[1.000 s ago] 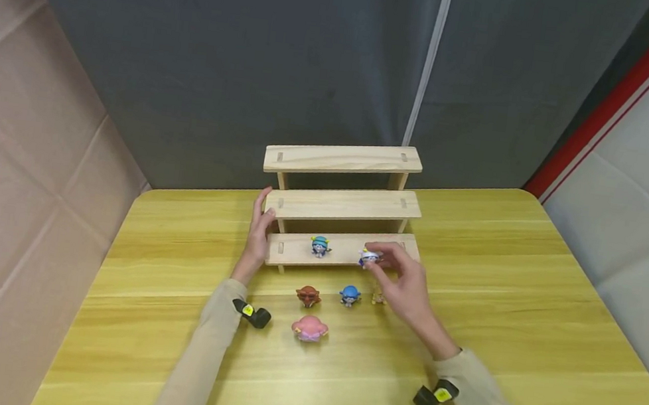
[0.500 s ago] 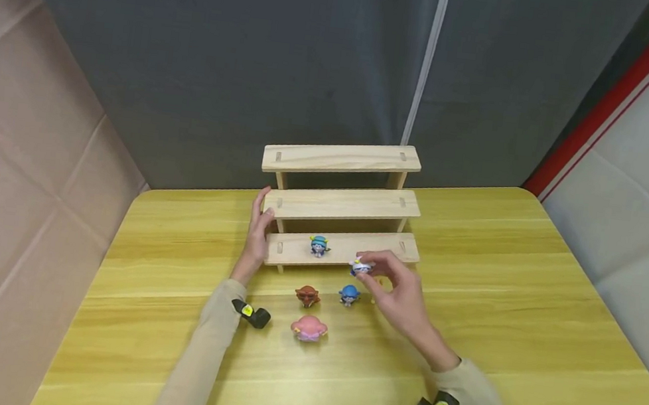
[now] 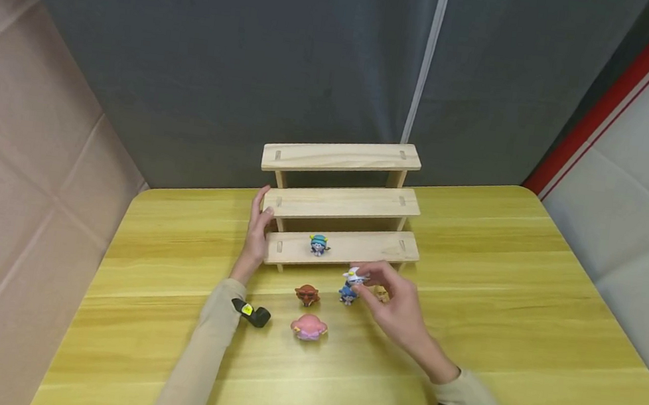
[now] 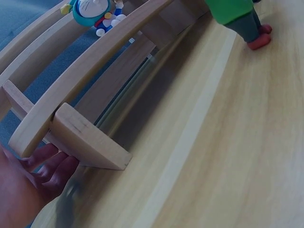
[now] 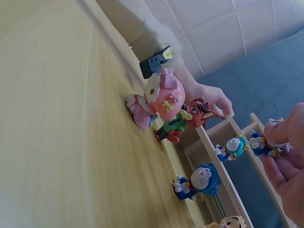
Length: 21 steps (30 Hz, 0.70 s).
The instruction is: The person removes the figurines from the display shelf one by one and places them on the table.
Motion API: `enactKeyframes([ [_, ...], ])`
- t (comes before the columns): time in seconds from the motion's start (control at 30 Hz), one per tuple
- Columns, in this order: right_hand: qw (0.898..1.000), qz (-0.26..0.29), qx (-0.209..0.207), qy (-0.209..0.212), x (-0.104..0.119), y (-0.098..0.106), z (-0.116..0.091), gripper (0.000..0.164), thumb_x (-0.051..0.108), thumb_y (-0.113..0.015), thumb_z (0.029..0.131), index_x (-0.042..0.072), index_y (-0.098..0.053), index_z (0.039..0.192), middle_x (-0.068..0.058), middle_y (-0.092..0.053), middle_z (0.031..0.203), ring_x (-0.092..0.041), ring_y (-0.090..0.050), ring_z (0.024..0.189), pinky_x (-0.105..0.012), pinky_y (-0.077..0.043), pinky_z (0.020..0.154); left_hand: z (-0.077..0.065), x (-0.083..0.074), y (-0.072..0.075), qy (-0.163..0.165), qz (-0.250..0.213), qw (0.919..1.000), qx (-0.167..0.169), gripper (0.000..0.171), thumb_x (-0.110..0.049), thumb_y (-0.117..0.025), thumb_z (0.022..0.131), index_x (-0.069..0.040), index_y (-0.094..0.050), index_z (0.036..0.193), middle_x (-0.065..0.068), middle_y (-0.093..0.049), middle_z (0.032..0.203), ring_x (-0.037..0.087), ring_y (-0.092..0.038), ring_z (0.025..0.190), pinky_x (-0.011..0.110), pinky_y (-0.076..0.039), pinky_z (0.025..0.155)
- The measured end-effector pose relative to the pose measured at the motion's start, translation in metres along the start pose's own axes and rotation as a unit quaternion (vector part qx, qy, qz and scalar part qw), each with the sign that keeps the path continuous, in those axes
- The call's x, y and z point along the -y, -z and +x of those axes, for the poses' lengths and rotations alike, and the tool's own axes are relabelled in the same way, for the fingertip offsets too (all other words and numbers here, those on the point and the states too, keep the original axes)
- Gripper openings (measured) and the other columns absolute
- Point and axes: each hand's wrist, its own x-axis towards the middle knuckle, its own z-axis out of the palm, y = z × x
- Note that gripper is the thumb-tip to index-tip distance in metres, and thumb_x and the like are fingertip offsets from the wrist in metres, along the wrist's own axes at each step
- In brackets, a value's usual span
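Note:
My right hand pinches a small white-hatted figurine between thumb and fingers. It is in front of the bottom step, overlapping a blue-hooded figurine in the head view. My left hand grips the left end of a three-step wooden display shelf; in the left wrist view its fingers curl against the shelf's leg. A teal-hatted figurine stands on the bottom step. In the right wrist view the white-hatted figurine faces the camera, its head partly covered by my thumb.
On the wooden table, a red-brown fox figurine and a pink-headed figurine stand before the shelf. A tan figurine is partly hidden beside my right hand. A dark grey curtain hangs behind the table.
My right hand has brought the white-hatted figurine from over the bottom step toward the front and slightly left, beside the blue-hooded figurine. My left hand has stayed at the shelf's end.

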Motion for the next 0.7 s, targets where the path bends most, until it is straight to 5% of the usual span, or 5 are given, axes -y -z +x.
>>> enactKeyframes([
  [0.33,1.000,0.011,0.011,-0.011,0.005,-0.002,-0.009,0.030,-0.011,-0.074,0.083,0.003,-0.066,0.108,-0.020,-0.072,0.116,-0.024,-0.072,0.084,-0.025,-0.058,0.082,0.001,-0.002,0.000,0.002,0.010,0.9999,0.004,0.059,-0.015,-0.030,0.104,-0.005,-0.018,0.160,0.016,-0.010,0.167,0.023,-0.032,0.121,0.046,-0.025,0.106],
  [0.7,0.999,0.000,0.033,-0.038,0.004,-0.003,-0.023,0.036,-0.015,-0.077,0.076,0.005,-0.068,0.104,-0.015,-0.073,0.113,-0.019,-0.072,0.091,-0.033,-0.060,0.084,0.000,0.002,0.001,-0.004,0.016,0.9999,0.002,0.059,-0.021,-0.031,0.104,-0.012,-0.019,0.161,0.008,-0.005,0.170,0.029,-0.027,0.137,0.045,-0.024,0.109],
])
